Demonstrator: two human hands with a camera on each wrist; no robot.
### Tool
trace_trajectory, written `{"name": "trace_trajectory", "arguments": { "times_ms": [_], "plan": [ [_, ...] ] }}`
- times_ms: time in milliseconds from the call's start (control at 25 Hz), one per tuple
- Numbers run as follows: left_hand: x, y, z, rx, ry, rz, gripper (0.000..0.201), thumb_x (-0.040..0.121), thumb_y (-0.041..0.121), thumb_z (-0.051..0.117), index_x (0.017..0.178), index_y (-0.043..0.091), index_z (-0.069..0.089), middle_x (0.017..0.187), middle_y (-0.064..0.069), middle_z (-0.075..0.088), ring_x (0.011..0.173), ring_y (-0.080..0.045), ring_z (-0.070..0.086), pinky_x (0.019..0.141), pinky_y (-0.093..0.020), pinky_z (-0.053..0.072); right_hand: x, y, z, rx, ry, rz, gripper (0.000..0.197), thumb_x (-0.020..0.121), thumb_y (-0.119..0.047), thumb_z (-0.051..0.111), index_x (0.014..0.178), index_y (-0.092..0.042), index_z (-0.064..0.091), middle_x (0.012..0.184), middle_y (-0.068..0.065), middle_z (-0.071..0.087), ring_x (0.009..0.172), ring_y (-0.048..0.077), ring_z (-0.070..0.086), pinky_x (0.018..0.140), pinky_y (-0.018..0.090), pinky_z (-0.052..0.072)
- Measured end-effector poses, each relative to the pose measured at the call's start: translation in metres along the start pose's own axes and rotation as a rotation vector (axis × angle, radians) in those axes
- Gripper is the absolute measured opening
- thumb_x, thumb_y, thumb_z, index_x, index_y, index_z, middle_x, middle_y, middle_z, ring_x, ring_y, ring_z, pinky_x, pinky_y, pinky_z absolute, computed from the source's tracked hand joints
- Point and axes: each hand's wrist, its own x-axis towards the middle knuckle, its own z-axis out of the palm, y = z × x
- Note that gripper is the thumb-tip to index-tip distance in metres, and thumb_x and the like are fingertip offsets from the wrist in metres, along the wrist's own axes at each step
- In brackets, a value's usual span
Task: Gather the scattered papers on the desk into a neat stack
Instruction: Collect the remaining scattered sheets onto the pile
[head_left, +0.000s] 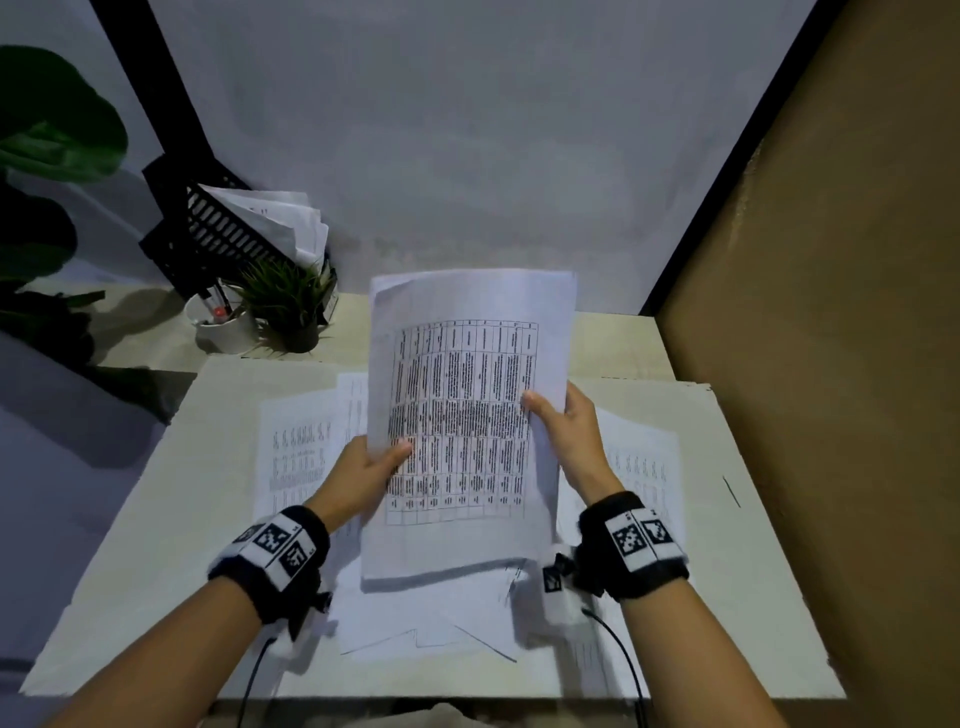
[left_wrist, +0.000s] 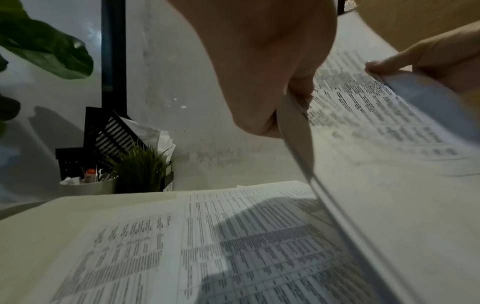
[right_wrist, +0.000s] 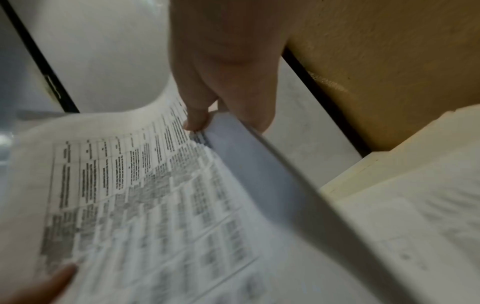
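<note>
Papers (head_left: 467, 415), a thin sheaf of white sheets printed with a dense black table, stand raised above the middle of the pale cream desk (head_left: 156, 545), held nearly upright with the printed face towards the person. Left hand (head_left: 363, 473) grips the sheaf's left edge low down, thumb (head_left: 397, 451) pressed on the printed face and the other fingers curled behind it; from the left wrist view the thumb and fingers (left_wrist: 262, 121) pinch the stacked edges of the sheets. Right hand (head_left: 571, 431) grips the right edge a little higher, thumb (head_left: 535, 402) on the front and fingers wrapped behind, and the right wrist view shows the same pinch at the sheaf's edge (right_wrist: 200, 121). More printed white sheets (head_left: 301, 447) lie flat on the desk under and beside the held sheaf, some to the left, some to the right (head_left: 644, 462) and a few overlapping near the front edge (head_left: 431, 634); how many there are is hard to judge, since they overlap and the picture is soft. At the back left corner stands a black slatted file rack (head_left: 208, 228) with loose white paper in it, a white round cup (head_left: 228, 327) holding pens, and a small green grass-like plant in a dark pot (head_left: 291, 306) just beside the cup. A brown board wall (head_left: 831, 312) closes off the desk's right side.
</note>
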Motion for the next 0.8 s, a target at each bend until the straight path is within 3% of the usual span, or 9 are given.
{"name": "trace_trajectory", "arguments": {
  "times_ms": [80, 200, 280, 320, 400, 520, 640, 800],
  "plan": [
    [0.004, -0.008, -0.005, -0.009, 0.054, -0.063, 0.03, 0.091, 0.025, 0.048, 0.065, 0.011, 0.044, 0.056, 0.0, 0.038, 0.048, -0.012, 0.038, 0.047, -0.023, 0.037, 0.007, 0.032, -0.028, -0.095, 0.062, 0.129, 0.041, 0.084, -0.021, 0.064, 0.12, -0.008, 0.05, 0.107, 0.006, 0.06, 0.098, 0.02, 0.058, 0.083, 0.028, 0.044],
    [0.003, -0.035, -0.023, -0.04, 0.126, -0.171, 0.027, 0.09, 0.025, 0.051, 0.069, 0.007, 0.048, 0.056, -0.004, 0.039, 0.049, -0.016, 0.037, 0.046, -0.026, 0.036, -0.001, 0.092, -0.096, -0.394, 0.352, 0.538, 0.069, 0.076, -0.034, 0.071, 0.132, -0.007, 0.039, 0.134, 0.019, 0.044, 0.122, 0.036, 0.044, 0.097, 0.042, 0.04],
    [-0.004, -0.048, -0.034, -0.05, 0.167, -0.221, 0.031, 0.09, 0.025, 0.052, 0.066, 0.005, 0.049, 0.055, -0.007, 0.041, 0.046, -0.016, 0.039, 0.044, -0.023, 0.037, -0.019, 0.115, -0.126, -0.581, 0.472, 0.811, 0.09, 0.071, -0.046, 0.072, 0.138, -0.006, 0.028, 0.14, 0.026, 0.032, 0.128, 0.043, 0.034, 0.102, 0.052, 0.034],
    [-0.008, -0.051, -0.037, -0.04, 0.178, -0.23, 0.033, 0.09, 0.023, 0.051, 0.061, 0.008, 0.046, 0.051, -0.005, 0.037, 0.04, -0.012, 0.036, 0.04, -0.018, 0.034, -0.026, 0.122, -0.13, -0.65, 0.497, 0.873, 0.097, 0.068, -0.049, 0.073, 0.139, -0.004, 0.024, 0.14, 0.026, 0.029, 0.128, 0.044, 0.032, 0.102, 0.055, 0.033],
    [-0.017, -0.057, -0.039, -0.028, 0.192, -0.25, 0.037, 0.091, 0.018, 0.05, 0.056, 0.015, 0.04, 0.048, -0.001, 0.03, 0.033, -0.006, 0.026, 0.033, -0.012, 0.027, -0.031, 0.132, -0.123, -0.662, 0.493, 0.843, 0.102, 0.064, -0.044, 0.078, 0.139, -0.001, 0.022, 0.141, 0.027, 0.028, 0.127, 0.045, 0.033, 0.101, 0.056, 0.037],
    [-0.021, -0.071, -0.041, -0.019, 0.177, -0.292, 0.032, 0.09, 0.021, 0.052, 0.061, 0.013, 0.042, 0.051, -0.004, 0.031, 0.035, -0.009, 0.028, 0.035, -0.015, 0.027, -0.021, 0.141, -0.099, -0.597, 0.406, 0.764, 0.095, 0.067, -0.031, 0.079, 0.137, 0.001, 0.023, 0.139, 0.025, 0.038, 0.123, 0.042, 0.044, 0.095, 0.05, 0.044],
    [-0.022, -0.079, -0.04, -0.048, 0.195, -0.305, 0.028, 0.089, 0.024, 0.053, 0.066, 0.011, 0.045, 0.056, -0.006, 0.033, 0.048, -0.014, 0.032, 0.046, -0.022, 0.03, -0.015, 0.137, -0.085, -0.752, 0.383, 0.819, 0.093, 0.066, -0.037, 0.079, 0.135, -0.001, 0.028, 0.14, 0.023, 0.032, 0.129, 0.038, 0.03, 0.102, 0.051, 0.035],
    [-0.023, -0.075, -0.03, -0.082, 0.192, -0.295, 0.02, 0.09, 0.023, 0.052, 0.08, 0.006, 0.053, 0.061, -0.008, 0.042, 0.053, -0.017, 0.037, 0.052, -0.026, 0.035, -0.021, 0.13, -0.087, -0.836, 0.396, 0.858, 0.105, 0.064, -0.049, 0.077, 0.139, -0.005, 0.02, 0.146, 0.023, 0.018, 0.133, 0.039, 0.02, 0.106, 0.05, 0.028]
  ]
}}
